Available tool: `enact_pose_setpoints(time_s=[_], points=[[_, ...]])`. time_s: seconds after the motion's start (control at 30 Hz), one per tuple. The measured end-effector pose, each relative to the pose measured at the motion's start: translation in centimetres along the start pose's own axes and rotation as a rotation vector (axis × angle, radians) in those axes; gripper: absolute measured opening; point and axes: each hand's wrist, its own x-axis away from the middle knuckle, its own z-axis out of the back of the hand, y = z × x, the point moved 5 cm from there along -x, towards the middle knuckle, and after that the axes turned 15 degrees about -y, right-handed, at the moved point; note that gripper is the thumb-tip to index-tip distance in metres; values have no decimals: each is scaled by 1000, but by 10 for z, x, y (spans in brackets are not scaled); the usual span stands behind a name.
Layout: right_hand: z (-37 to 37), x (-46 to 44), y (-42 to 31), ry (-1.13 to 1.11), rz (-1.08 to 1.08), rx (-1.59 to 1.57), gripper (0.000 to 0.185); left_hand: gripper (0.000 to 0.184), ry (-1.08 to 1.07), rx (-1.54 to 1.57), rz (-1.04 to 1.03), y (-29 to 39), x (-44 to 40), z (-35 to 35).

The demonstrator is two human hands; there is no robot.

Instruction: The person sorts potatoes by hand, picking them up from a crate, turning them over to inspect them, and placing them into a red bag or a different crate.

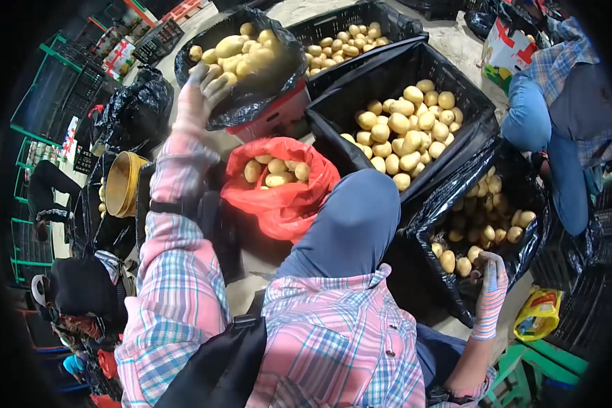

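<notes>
My left hand, in a greyish work glove and slightly blurred, is at the near left rim of a black-lined box of potatoes. Its fingers are stretched out, with nothing seen in them. At the right, my right hand, in a striped glove, is over the near edge of a black-lined crate. Its fingers are apart and slightly bent, close beside a potato; whether they touch it I cannot tell. Between my legs, a red plastic bag holds several potatoes.
A large black-lined crate of potatoes stands ahead, another crate behind it. A person in jeans sits at the right. At the left are a yellow bucket and a black bag. A yellow bag lies lower right.
</notes>
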Motion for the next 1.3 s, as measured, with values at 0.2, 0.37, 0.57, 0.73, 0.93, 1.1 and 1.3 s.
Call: enact_pose_setpoints(time_s=[0.2, 0.37, 0.57, 0.73, 0.93, 1.1, 1.3], points=[[6, -2, 0, -101, -17, 155, 27, 25, 105, -984, 41, -104, 96, 81], [62, -30, 11, -77, 22, 343, 23, 27, -210, -868, -51, -147, 90, -12], [113, -72, 99, -35, -122, 419, 26, 37, -752, -196, -101, -86, 96, -276], [73, -107, 210, -366, -324, 666, 32, 41, -1107, 261, 180, -110, 122, -433], [4, -118, 290, -613, -666, 798, 43, 37, -1084, 225, 347, -183, 136, -488], [-31, -113, 324, -561, -835, 884, 71, 36, -975, 155, 472, -199, 133, -486], [16, -124, 279, -569, -336, -158, 60, 39, -960, 55, 487, -211, 129, -477]])
